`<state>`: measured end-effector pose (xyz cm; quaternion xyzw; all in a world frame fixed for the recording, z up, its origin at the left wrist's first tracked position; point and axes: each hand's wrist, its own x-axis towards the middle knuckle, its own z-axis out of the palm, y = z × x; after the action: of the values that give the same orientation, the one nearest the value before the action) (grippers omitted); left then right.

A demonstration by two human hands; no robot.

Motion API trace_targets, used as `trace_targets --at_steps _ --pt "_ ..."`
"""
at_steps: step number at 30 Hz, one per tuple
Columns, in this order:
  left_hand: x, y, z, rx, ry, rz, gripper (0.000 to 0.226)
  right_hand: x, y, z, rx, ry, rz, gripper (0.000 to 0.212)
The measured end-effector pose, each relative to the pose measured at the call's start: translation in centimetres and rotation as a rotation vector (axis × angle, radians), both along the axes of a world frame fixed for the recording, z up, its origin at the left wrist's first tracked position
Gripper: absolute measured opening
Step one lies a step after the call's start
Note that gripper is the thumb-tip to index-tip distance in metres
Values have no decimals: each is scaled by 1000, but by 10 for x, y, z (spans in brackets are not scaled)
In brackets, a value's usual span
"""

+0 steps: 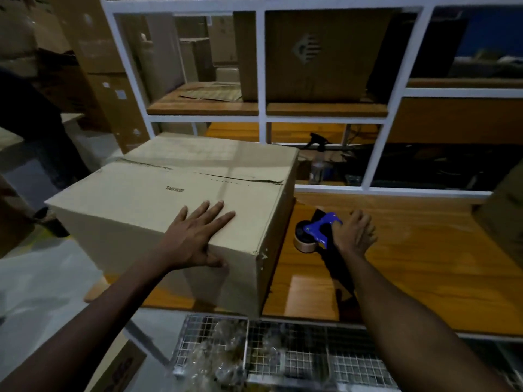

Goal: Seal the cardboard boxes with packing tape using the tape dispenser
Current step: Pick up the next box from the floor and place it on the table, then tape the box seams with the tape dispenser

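Note:
A large closed cardboard box (pixel 158 190) stands on the left part of the wooden table (pixel 418 250), its top flaps meeting in a seam with clear tape across it. My left hand (pixel 195 233) lies flat on the box's near top edge, fingers spread and thumb over the front face. To the right of the box, a blue tape dispenser (pixel 317 230) with a roll of brown tape sits on the table. My right hand (pixel 353 232) grips its handle, fingers curled round it.
A white-framed shelf unit (pixel 261 66) rises behind the table, holding cardboard boxes (pixel 319 55) and a spray bottle (pixel 318 159). A wire basket (pixel 283 355) with plastic-wrapped items hangs below the table's front edge. Another person (pixel 31 128) stands at the far left among stacked cartons.

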<state>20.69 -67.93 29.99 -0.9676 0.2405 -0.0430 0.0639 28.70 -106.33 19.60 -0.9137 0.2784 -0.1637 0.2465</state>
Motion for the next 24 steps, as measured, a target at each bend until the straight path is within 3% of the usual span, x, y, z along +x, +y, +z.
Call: trace_targets --at_steps 9,13,24 --pt "2 -75 1 -34 -28 54 128 -45 -32 -64 -22 247 243 68" --pt "6 -87 0 -21 -29 81 120 -45 -33 -77 -15 389 321 77" --pt "10 -117 1 40 -28 157 120 -23 -24 -84 77 402 335 40"
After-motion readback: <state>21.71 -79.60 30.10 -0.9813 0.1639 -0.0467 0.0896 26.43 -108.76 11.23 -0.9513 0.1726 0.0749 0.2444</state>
